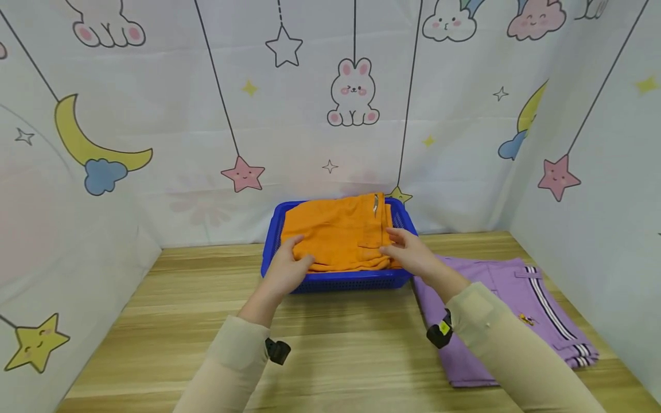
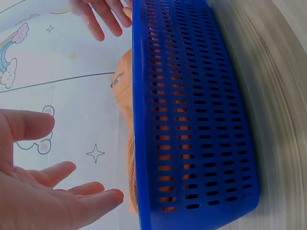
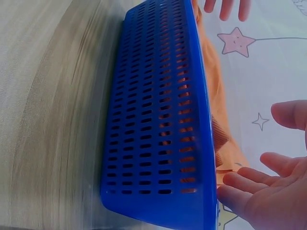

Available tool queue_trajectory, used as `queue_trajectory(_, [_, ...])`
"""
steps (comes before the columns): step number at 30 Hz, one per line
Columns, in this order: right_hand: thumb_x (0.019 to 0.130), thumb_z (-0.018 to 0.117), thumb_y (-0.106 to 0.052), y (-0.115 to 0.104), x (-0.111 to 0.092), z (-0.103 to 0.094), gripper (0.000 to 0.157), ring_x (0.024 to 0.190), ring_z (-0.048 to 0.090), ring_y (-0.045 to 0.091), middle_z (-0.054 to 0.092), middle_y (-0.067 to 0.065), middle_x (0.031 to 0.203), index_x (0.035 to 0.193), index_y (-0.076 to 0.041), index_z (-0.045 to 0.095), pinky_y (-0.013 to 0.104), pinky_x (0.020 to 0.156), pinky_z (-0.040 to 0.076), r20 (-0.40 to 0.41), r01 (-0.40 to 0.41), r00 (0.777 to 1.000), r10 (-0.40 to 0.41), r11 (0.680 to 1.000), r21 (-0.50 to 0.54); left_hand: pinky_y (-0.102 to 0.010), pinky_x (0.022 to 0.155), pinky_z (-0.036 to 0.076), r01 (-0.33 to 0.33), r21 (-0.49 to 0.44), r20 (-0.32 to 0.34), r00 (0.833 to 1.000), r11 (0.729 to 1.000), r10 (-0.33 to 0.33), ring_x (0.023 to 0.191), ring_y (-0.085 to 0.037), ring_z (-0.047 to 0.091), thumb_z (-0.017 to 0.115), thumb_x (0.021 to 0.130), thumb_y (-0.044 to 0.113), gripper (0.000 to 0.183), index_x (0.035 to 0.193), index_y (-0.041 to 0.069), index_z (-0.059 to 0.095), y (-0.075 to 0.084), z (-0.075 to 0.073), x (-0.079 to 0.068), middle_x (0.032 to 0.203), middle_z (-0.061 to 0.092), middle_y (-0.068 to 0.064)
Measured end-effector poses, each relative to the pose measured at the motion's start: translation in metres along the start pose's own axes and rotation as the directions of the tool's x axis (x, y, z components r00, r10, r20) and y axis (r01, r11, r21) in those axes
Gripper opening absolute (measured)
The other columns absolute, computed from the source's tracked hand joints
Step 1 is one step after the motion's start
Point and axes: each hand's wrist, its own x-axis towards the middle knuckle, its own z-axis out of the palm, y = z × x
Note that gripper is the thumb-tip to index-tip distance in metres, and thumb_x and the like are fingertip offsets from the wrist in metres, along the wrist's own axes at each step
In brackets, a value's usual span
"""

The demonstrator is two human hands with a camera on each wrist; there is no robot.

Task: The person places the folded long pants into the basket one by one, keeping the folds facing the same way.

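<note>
Both the left hand [image 1: 286,271] and right hand [image 1: 414,256] have spread fingers at either side of the folded orange garment [image 1: 333,229], which lies in the blue basket [image 1: 351,280]; whether they touch it is unclear. Supporting both edges evenly should keep the folds flat.

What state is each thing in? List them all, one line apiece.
Blue perforated basket: upright on the wood-grain tabletop, loaded.
Orange garment: folded, lying in the basket.
Purple garment: folded, lying flat on the tabletop, partly covered by the right arm.
Left hand: open, at the orange garment's left side; contact unclear.
Right hand: open, at its right side; contact unclear.
</note>
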Motion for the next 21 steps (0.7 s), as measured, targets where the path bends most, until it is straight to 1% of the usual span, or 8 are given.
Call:
queue_trajectory(2, [0.095, 0.053, -0.025, -0.001, -0.002, -0.001, 0.063, 0.139, 0.029, 0.037, 0.025, 0.021, 0.153, 0.149, -0.009, 0.025, 0.052, 0.110, 0.032, 0.001, 0.003, 1.000, -0.003, 1.000, 0.005, -0.052, 0.106, 0.035, -0.004, -0.004, -0.002, 1.000, 1.000, 0.004, 0.134, -0.031, 0.035, 0.053, 0.092, 0.021, 0.062, 0.148, 0.013, 0.028, 0.001, 0.001, -0.001, 0.153, 0.027, -0.012])
queue_trajectory(5, [0.095, 0.053, -0.025, -0.002, -0.004, -0.002, 0.063, 0.139, 0.029, 0.038, 0.025, 0.021, 0.152, 0.149, -0.008, 0.025, 0.052, 0.109, 0.032, 0.001, 0.013, 1.000, -0.013, 1.000, 0.007, -0.052, 0.109, 0.032, -0.006, 0.002, -0.007, 1.000, 1.000, 0.006, 0.138, -0.030, 0.032, 0.054, 0.091, 0.022, 0.062, 0.147, 0.013, 0.028, 0.003, 0.002, -0.003, 0.153, 0.027, -0.010])
queue_trajectory(11, [0.095, 0.053, -0.026, -0.001, -0.008, -0.003, 0.062, 0.138, 0.030, 0.037, 0.028, 0.020, 0.152, 0.148, -0.006, 0.028, 0.052, 0.110, 0.032, -0.006, 0.031, 1.000, -0.031, 0.999, 0.012, -0.052, 0.108, 0.034, -0.016, -0.022, -0.008, 1.000, 1.000, 0.016, 0.138, -0.033, 0.032, 0.054, 0.090, 0.022, 0.064, 0.148, 0.014, 0.027, 0.004, 0.005, -0.006, 0.154, 0.026, -0.011])
queue_trajectory(13, [0.095, 0.053, -0.027, -0.001, -0.009, -0.003, 0.061, 0.138, 0.030, 0.036, 0.028, 0.019, 0.152, 0.147, -0.006, 0.029, 0.051, 0.110, 0.031, -0.006, 0.033, 0.999, -0.033, 0.999, 0.023, -0.052, 0.106, 0.036, -0.030, -0.031, -0.012, 0.999, 0.999, 0.030, 0.136, -0.035, 0.034, 0.053, 0.090, 0.020, 0.064, 0.148, 0.013, 0.027, 0.004, 0.006, -0.007, 0.153, 0.027, -0.013])
queue_trajectory(21, [0.096, 0.051, -0.027, 0.001, -0.014, -0.005, 0.057, 0.139, 0.030, 0.035, 0.030, 0.015, 0.152, 0.146, -0.006, 0.031, 0.052, 0.111, 0.029, -0.007, 0.041, 0.999, -0.041, 0.998, 0.052, -0.052, 0.106, 0.036, -0.026, -0.077, -0.015, 1.000, 0.997, 0.025, 0.136, -0.036, 0.032, 0.054, 0.091, 0.018, 0.065, 0.149, 0.014, 0.025, 0.005, 0.011, -0.010, 0.153, 0.027, -0.014])
